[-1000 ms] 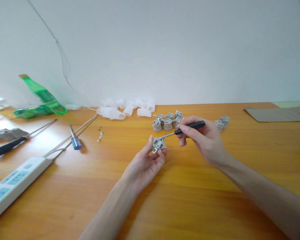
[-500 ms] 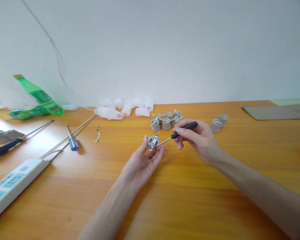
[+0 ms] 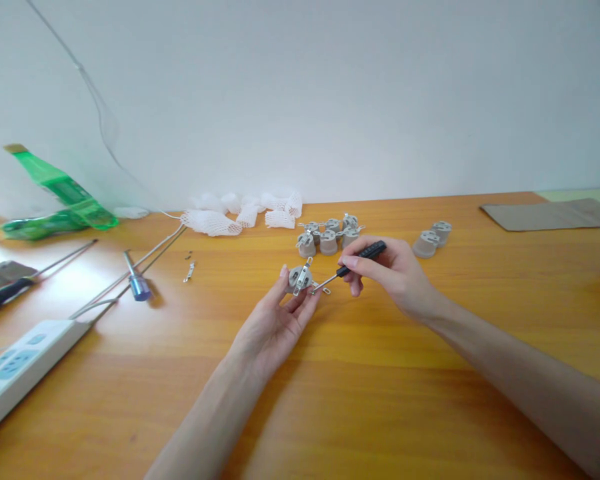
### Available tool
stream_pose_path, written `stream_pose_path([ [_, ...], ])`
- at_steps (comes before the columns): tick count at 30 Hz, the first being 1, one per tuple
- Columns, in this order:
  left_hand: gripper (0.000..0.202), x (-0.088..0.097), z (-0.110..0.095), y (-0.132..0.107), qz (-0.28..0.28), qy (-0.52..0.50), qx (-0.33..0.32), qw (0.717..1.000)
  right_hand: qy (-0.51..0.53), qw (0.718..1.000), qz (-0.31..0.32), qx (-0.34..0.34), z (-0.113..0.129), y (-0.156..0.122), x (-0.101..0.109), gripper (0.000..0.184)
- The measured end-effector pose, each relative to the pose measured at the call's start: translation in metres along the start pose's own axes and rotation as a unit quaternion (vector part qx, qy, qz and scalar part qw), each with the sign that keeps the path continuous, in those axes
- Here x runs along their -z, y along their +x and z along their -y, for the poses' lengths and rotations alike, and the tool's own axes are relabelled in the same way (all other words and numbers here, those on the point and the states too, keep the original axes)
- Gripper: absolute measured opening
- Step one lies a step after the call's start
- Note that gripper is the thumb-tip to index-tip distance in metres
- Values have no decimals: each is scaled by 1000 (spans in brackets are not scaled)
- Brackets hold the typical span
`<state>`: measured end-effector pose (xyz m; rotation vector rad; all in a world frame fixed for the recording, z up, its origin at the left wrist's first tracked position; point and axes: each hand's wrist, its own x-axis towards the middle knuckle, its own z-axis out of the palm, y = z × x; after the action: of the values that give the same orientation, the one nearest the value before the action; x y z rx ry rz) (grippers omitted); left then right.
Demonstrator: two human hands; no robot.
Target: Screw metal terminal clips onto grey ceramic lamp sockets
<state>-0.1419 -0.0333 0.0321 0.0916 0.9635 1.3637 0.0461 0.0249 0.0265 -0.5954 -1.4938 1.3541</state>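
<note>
Seen from my remote head view, looking down on a honey-orange wooden table (image 3: 380, 413): at centre, my left hand (image 3: 273, 333) lies palm up, its grip closed lightly around a round grey ceramic lamp socket (image 3: 296, 279), which sits on the fingertips above the table. A bright metal bracket (image 3: 303, 276) crosses the socket's face.

My right hand (image 3: 387, 270) is clenched on a slim black-handled precision screwdriver (image 3: 364, 257), pinched between thumb and fingers. Its thin steel shaft (image 3: 327, 283) slants down to the socket's edge; I cannot tell whether the tip touches the metal.

Behind the hands, a tight cluster of matching grey ceramic sockets (image 3: 327, 241) stands on the table, with a pair of similar sockets (image 3: 429, 241) just to the right. Beyond them lie white foam-net sleeves (image 3: 240, 217), against the white wall (image 3: 330, 100).

To the left are a small metal strip (image 3: 189, 271), tiny dark screws (image 3: 188, 254), a blue translucent-handled screwdriver (image 3: 139, 287), and a black-handled screwdriver (image 3: 0, 299) at the frame's edge. A white power strip with blue-tinted outlets (image 3: 25, 367) lies at lower left, and a crumpled green plastic bottle (image 3: 60, 190) leans by the wall; any lettering on either is too small or blurred to read. A flat brown cardboard sheet (image 3: 550, 215) lies at far right.
</note>
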Motion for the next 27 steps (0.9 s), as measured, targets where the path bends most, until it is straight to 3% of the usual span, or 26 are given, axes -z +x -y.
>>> stream_pose_path([
  [13,22,2,0,2,-5,-3,-4,1000,-124,990,43,40,18,-2,-5,10],
  [20,20,2,-1,1,5,0,-6,1000,-267,949,88,142,31,-5,-5,6],
  [27,18,4,-1,4,18,6,-14,1000,-336,903,152,220,36,-9,-11,9],
])
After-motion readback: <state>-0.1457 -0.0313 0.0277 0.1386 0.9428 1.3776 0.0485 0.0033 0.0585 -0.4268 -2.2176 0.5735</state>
